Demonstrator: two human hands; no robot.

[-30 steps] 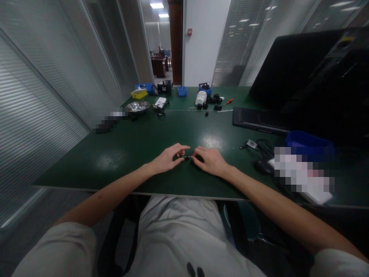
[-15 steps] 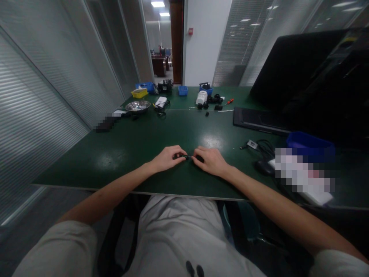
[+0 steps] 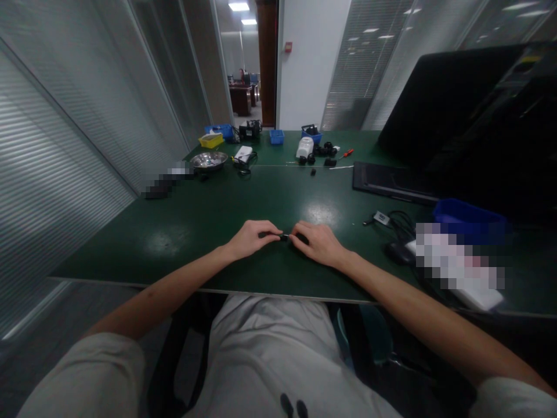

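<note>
Both hands meet low over the green table [image 3: 209,215], close to its front edge. My left hand [image 3: 253,238] is closed in a pinch, thumb against fingers, on a small black piece [image 3: 284,237] that pokes out past the fingertips. Facing it, my right hand [image 3: 319,242] is closed too, its thumb and forefinger pinching a thin, light-coloured bit at the right end of the black piece. What these small parts are is too tiny to make out, and the fingers cover much of them.
A metal bowl [image 3: 209,161] and a white box with cable [image 3: 243,154] stand back left. Blue bins [image 3: 276,137], a red screwdriver [image 3: 347,153] and small black parts lie farther back. Rightward are a keyboard [image 3: 391,183], a monitor [image 3: 439,104], a mouse [image 3: 399,253] and a blue tray [image 3: 470,217].
My left fingers have shifted slightly and closed straighter in their pinch, and more of the black piece shows between the hands. My right hand has stayed nearly still.
</note>
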